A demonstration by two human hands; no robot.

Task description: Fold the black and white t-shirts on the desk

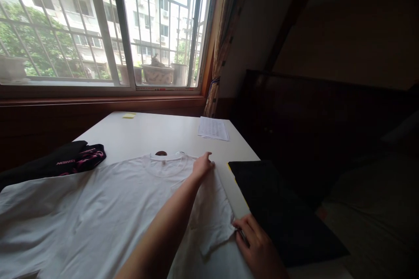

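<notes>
A white T-shirt [121,200] lies spread over the table, its round neckline toward the window. My left hand [203,166] rests at the shirt's shoulder on the right side, its index finger stretched out and apart from the thumb; the other fingers are hidden. Lower down, my right hand [257,242] pinches the hem corner of the sleeve between thumb and fingers. The sleeve is flat with small creases. My left forearm crosses over the shirt's front.
Folded dark cloth [281,209] with a yellow edge lies right of the shirt. Black clothing with pink print [85,159] is at the left. Printed papers [213,129] and a yellow note [128,115] lie on the white table [160,130] near the barred window [157,30]. A brown round object [161,153] sits by the neckline.
</notes>
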